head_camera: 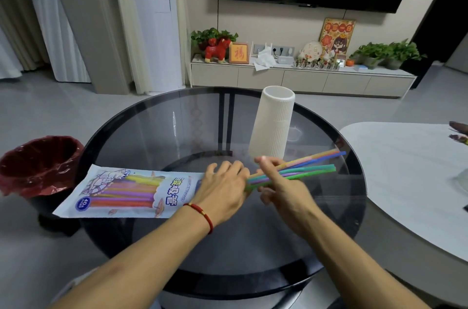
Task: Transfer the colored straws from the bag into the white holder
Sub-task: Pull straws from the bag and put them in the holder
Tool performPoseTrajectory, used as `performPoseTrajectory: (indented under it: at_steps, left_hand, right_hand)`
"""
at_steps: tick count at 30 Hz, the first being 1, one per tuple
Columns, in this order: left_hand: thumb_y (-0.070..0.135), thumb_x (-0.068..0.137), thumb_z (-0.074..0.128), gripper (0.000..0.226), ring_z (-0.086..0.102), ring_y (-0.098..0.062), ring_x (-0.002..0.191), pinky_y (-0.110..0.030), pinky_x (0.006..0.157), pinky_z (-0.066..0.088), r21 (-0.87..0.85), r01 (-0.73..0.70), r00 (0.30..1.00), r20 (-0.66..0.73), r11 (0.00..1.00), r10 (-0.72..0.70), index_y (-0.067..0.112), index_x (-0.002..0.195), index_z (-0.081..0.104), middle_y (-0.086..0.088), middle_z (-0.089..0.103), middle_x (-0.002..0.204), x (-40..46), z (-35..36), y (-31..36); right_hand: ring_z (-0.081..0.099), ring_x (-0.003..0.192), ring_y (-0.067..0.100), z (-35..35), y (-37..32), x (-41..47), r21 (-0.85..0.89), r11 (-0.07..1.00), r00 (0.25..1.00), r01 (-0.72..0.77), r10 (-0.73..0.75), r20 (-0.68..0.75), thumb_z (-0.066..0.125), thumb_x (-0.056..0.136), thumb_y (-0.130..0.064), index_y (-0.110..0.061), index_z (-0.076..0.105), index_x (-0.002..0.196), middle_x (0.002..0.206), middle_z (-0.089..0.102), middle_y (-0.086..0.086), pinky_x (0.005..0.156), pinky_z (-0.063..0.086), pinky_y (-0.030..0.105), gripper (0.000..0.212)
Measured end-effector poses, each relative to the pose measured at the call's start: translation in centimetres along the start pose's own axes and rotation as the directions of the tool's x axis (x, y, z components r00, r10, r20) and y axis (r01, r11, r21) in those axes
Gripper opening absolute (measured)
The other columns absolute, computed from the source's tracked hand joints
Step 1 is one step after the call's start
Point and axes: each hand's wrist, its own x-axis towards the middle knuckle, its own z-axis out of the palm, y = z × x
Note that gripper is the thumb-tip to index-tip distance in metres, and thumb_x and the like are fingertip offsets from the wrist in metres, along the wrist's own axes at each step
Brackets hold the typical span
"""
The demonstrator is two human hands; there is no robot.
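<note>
Your two bare arms reach forward over a round, dark glass counter (177,136). Your left hand (222,188), with a red string bracelet (202,213) at the wrist, lies palm down on the open right end of the straw bag (126,191), fingers spread and pressing it flat rather than gripping it. The bag lies flat on the left part of the counter, its printed window showing yellow, purple and orange straws inside. Your right hand (281,186) is just beside the left, almost touching it, with the fingers curled loosely around a bundle of colored straws (301,167). The bundle's near ends sit between your two hands at the mouth of the bag; you cannot tell whether they are fully clear of it. The far ends fan out to the right above the counter, showing orange, blue, green and purple. The white holder (273,123), a tall ribbed cylinder with an open top, stands upright just behind your right hand, with the straws passing in front of its base. A bin with a red liner (40,164) sits on the floor to the left of the counter.
</note>
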Motion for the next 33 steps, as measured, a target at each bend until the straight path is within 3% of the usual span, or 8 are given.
performPoseTrajectory:
  at_steps: [2,7,12,15,23,28,31,33]
  left_hand:
    - [0.043,0.094,0.045,0.031,0.048,-0.021,0.114,-0.046,0.104,0.034,-0.006,0.003,1.000,0.022,1.000,-0.003,0.023,0.118,0.048,0.004,0.048,0.123,-0.3,0.2,-0.4]
    - [0.054,0.090,0.048,0.042,0.047,-0.021,0.121,-0.047,0.107,0.033,-0.019,0.144,0.978,0.154,0.989,-0.140,0.029,0.123,0.051,0.006,0.051,0.126,-1.0,0.8,-2.9]
    - [0.052,0.091,0.048,0.037,0.045,-0.024,0.118,-0.045,0.106,0.034,-0.033,0.155,0.976,0.157,0.987,-0.148,0.029,0.120,0.052,0.003,0.050,0.125,-1.0,1.5,-2.8]
    - [0.050,0.090,0.047,0.037,0.045,-0.025,0.118,-0.046,0.107,0.033,-0.038,0.166,0.974,0.164,0.985,-0.158,0.028,0.119,0.051,0.001,0.049,0.124,-1.0,1.6,-2.6]
    - [0.041,0.089,0.048,0.034,0.045,-0.027,0.120,-0.049,0.108,0.032,-0.048,0.157,0.975,0.167,0.986,-0.147,0.026,0.119,0.052,-0.001,0.050,0.125,-0.8,1.9,-1.5]
    - [0.036,0.080,0.056,0.046,0.036,-0.022,0.129,-0.046,0.113,0.025,-0.222,0.142,0.986,0.118,0.965,-0.118,0.028,0.125,0.053,0.004,0.050,0.128,-0.2,1.2,-0.8]
    - [0.038,0.077,0.053,0.043,0.039,-0.020,0.124,-0.038,0.109,0.031,-0.433,0.108,0.988,-0.052,0.895,-0.145,0.024,0.117,0.060,0.006,0.057,0.121,-0.1,0.5,-0.3]
    - [0.034,0.080,0.053,0.036,0.041,-0.018,0.121,-0.037,0.104,0.038,-0.515,0.101,0.964,-0.161,0.851,-0.212,0.021,0.112,0.062,0.005,0.059,0.116,0.0,0.1,-0.2]
  right_hand:
    - [0.052,0.052,0.021,1.4,0.7,0.2,-0.062,0.996,0.992,0.068,-0.074,-0.101,0.075,0.095,-0.034,-0.013,0.079,0.079,0.072,0.068,0.016,0.048,0.043,0.027,0.026]
    - [0.052,0.041,0.021,-0.9,-2.7,0.4,-0.256,0.938,0.927,0.234,-0.294,-0.231,0.066,0.095,-0.016,-0.010,0.076,0.063,0.059,0.066,0.021,0.040,0.044,0.027,0.034]
    - [0.059,0.043,0.008,-2.9,-8.4,1.7,-0.703,0.646,0.888,0.296,-0.457,-0.047,0.064,0.093,-0.026,-0.016,0.076,0.062,0.059,0.071,0.002,0.047,0.053,0.026,0.035]
    - [0.066,0.051,0.005,-2.2,-8.9,2.8,-0.843,0.469,0.926,0.264,-0.368,0.085,0.064,0.094,-0.021,-0.018,0.073,0.068,0.057,0.068,-0.006,0.044,0.049,0.013,0.028]
    - [0.071,0.062,0.007,-2.6,-5.1,3.0,-0.852,0.456,0.941,0.258,-0.318,0.115,0.063,0.099,-0.028,-0.016,0.074,0.071,0.066,0.070,-0.008,0.053,0.064,0.031,0.032]
    - [0.070,0.052,0.025,-2.8,-4.5,2.1,-0.820,0.529,0.956,0.219,-0.283,0.073,0.062,0.102,-0.025,-0.012,0.072,0.072,0.069,0.071,0.005,0.048,0.063,0.039,0.033]
    - [0.065,0.044,0.024,-3.2,-5.3,1.5,-0.673,0.696,0.925,0.248,-0.376,-0.048,0.065,0.099,-0.021,-0.013,0.073,0.066,0.060,0.071,0.010,0.048,0.058,0.037,0.035]
    - [0.065,0.051,0.026,-3.0,-6.8,1.5,-0.403,0.861,0.900,0.309,-0.402,-0.168,0.065,0.099,-0.017,-0.013,0.074,0.064,0.067,0.072,0.011,0.046,0.055,0.033,0.036]
